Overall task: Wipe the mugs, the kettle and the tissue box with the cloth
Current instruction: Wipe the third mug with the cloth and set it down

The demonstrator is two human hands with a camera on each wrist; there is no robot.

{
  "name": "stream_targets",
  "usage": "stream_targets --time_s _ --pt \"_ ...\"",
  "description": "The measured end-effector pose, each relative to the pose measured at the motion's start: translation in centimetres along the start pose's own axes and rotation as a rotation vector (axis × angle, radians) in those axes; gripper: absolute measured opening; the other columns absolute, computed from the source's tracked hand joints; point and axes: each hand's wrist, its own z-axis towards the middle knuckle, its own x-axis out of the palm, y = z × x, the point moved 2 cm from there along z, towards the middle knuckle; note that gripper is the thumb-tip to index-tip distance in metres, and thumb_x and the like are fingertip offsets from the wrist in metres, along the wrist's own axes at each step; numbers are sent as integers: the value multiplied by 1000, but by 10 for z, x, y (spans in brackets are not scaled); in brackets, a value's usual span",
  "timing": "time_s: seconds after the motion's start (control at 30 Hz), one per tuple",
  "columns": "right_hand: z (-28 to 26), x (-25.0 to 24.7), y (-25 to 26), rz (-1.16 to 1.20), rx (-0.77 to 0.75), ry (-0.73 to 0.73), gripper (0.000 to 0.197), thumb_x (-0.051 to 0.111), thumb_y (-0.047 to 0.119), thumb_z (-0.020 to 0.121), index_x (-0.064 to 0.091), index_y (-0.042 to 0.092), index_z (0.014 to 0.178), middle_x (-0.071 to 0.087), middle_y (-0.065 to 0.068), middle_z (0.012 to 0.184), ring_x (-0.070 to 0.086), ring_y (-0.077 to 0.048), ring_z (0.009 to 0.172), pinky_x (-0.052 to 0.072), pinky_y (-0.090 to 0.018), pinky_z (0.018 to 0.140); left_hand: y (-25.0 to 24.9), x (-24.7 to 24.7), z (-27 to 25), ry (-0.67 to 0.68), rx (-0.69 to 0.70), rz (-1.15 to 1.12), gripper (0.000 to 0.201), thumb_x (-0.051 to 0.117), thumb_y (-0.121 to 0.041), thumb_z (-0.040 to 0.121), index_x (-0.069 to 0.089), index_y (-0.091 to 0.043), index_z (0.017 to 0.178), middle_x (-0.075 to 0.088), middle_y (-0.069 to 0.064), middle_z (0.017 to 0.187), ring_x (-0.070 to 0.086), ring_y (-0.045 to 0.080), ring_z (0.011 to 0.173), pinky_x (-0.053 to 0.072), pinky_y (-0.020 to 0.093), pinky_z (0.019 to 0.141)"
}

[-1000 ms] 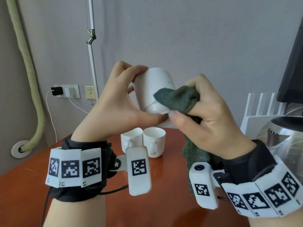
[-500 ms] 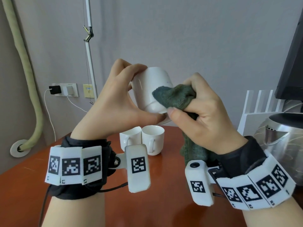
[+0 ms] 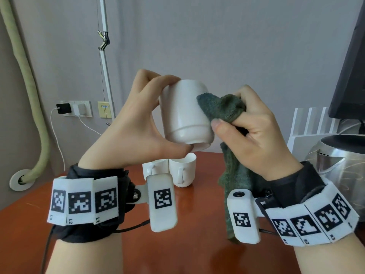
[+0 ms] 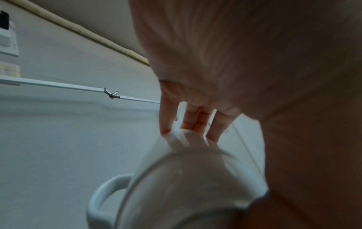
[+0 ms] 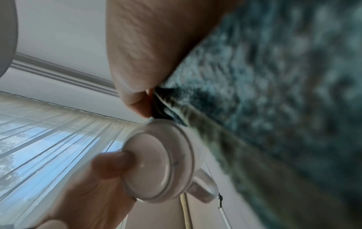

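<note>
Grey wall behind, red-brown table [image 3: 193, 254] below: that's your workspace. You have one steel kettle [image 3: 339, 161] at the right edge, three white mugs and one green cloth [image 3: 223, 109]; no tissue box shows. Your left hand [image 3: 134, 131] grips one mug [image 3: 183, 109] in the air, tilted, bottom toward you. Your right hand [image 3: 254, 133] is bunched around the cloth, pressing it on that mug's side. Two mugs [image 3: 169, 171] stand touching on the table. Judging by this, you're on mug wiping; kettle and box remain.
</note>
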Motion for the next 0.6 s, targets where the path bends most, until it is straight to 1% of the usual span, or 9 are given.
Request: stream_targets --time_s 0.03,0.1,0.17,0.27,0.33,0.37,0.43,0.53,0.6 --pt "0 -2 0 10 -7 -5 39 56 23 87 57 -2 56 42 -11 81 46 -24 64 40 -43 54 0 1 0 -4 -1 -20 93 84 -34 50 48 -18 134 37 -6 116 43 1 113 37 7 100" --pt "0 -3 3 43 -28 4 38 56 19 85 57 -3 54 42 -15 79 45 -26 64 38 -42 55 0 0 0 -21 -2 -54 91 80 -38 50 47 -19 132 36 -10 116 42 -2 114 37 9 102" --pt "0 -1 9 68 -51 29 37 56 17 83 56 -4 53 41 -16 78 45 -27 64 36 -41 55 1 -2 0 -26 -8 -68 89 77 -40 50 47 -19 131 37 -9 117 43 -1 114 37 10 103" --pt "0 3 12 27 -48 47 39 57 19 83 53 -4 53 41 -13 78 44 -26 62 37 -42 53 0 3 1 12 2 -23 92 82 -34 49 47 -16 133 37 -2 119 44 5 113 38 10 100" --pt "1 1 8 -25 -15 21 41 56 24 85 53 -4 54 41 -9 78 45 -25 62 39 -43 52 -2 7 2 39 10 5 93 84 -27 49 46 -14 134 37 1 120 44 7 114 39 10 99" --pt "1 -1 5 -42 3 2 41 56 25 86 53 -2 54 39 -5 78 45 -23 62 40 -44 52 -2 8 2 43 16 7 94 84 -27 49 46 -14 134 37 0 120 44 7 114 39 10 99" --pt "1 -5 1 -49 30 -20 42 56 25 86 51 0 53 36 -1 78 43 -22 61 39 -43 52 -2 5 1 25 16 -8 93 82 -34 50 46 -15 134 37 -2 120 43 5 114 39 12 101" --pt "0 -7 3 1 18 13 39 56 21 83 50 -3 52 38 -6 76 43 -24 61 37 -43 53 0 -3 0 -20 0 -30 92 77 -41 50 47 -14 133 37 -4 118 42 0 114 38 11 102" --pt "0 -3 10 45 -4 62 39 56 20 81 51 -5 52 39 -8 77 44 -25 62 36 -43 54 0 -5 0 -17 -10 -6 94 77 -42 50 46 -13 133 37 -1 120 43 2 114 38 11 101"
